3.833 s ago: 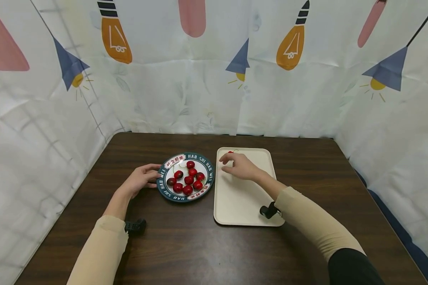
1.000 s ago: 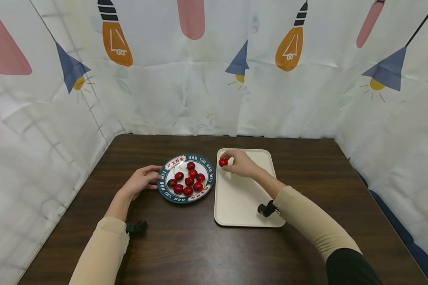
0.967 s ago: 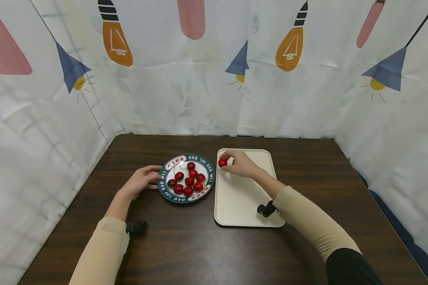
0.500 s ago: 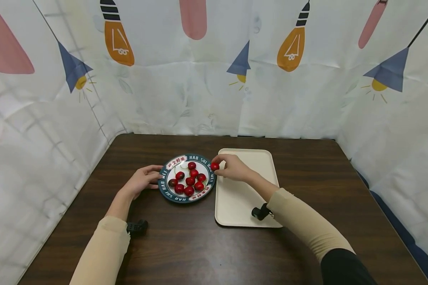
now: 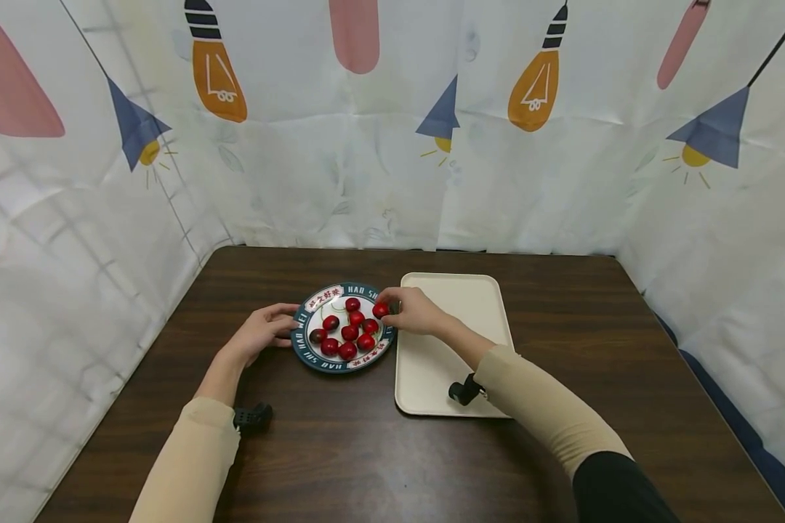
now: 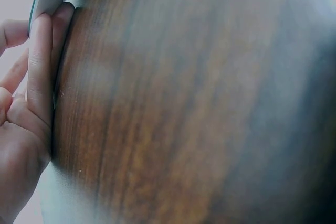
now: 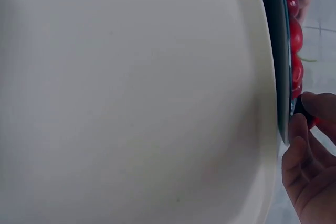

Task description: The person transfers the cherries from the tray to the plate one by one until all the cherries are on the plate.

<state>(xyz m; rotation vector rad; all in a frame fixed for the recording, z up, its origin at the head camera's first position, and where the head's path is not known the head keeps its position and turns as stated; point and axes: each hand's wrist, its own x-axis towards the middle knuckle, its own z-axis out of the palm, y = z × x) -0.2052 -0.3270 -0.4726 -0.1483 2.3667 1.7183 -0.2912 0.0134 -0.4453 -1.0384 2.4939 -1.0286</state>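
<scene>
Over the right part of the round plate (image 5: 309, 357), my right hand (image 5: 413, 311) pinches a red cherry (image 5: 380, 311) between thumb and fingertips. The right wrist view shows those fingers right at the plate's edge, partly covering the cherry. The plate is white with a lettered teal rim and carries several red and dark red cherries (image 5: 347, 351), some with green stems. My left hand (image 5: 259, 333) touches the plate's left rim with nearly straight fingers. In the left wrist view, fingers (image 6: 41, 66) reach to the plate's underside and another fingertip meets its edge.
A cream rectangular tray (image 5: 454, 370) lies just right of the plate, under my right forearm. Both stand on a dark wooden table (image 5: 340, 450). Printed white curtains (image 5: 379, 181) hang behind and at the sides. A small black camera (image 5: 466, 390) sits on my right wrist.
My right hand has taken the cherry from the far left part of the tray and carried it left over the plate. My left hand stays at the rim.
</scene>
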